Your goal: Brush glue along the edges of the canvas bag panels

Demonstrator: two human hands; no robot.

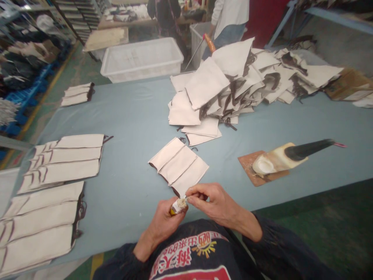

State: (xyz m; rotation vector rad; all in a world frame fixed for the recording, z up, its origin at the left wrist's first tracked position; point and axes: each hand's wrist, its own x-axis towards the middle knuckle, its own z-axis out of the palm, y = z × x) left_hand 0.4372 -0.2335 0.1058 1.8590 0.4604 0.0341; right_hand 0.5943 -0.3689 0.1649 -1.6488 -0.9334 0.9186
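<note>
My left hand [167, 219] is wrapped round a small white-and-yellow object with a rough, crusted end [181, 204], close to my body at the table's near edge. Thumb and fingertips of my right hand [214, 202] pinch together right at that crusted end; whatever lies between them is too small to make out. Just beyond both hands, three cream fabric pieces [179, 162] with dark edging lie side by side, slightly overlapping. To the right, a cream tool with a black handle [309, 149] rests on a brown board [259, 181].
A large heap of cream fabric pieces [206, 83] covers the far middle and right. Overlapping rows of pieces [77, 167] lie along the left side. Beyond the table's far edge stands a white plastic tub [142, 70]. Two people [230, 19] stand further back.
</note>
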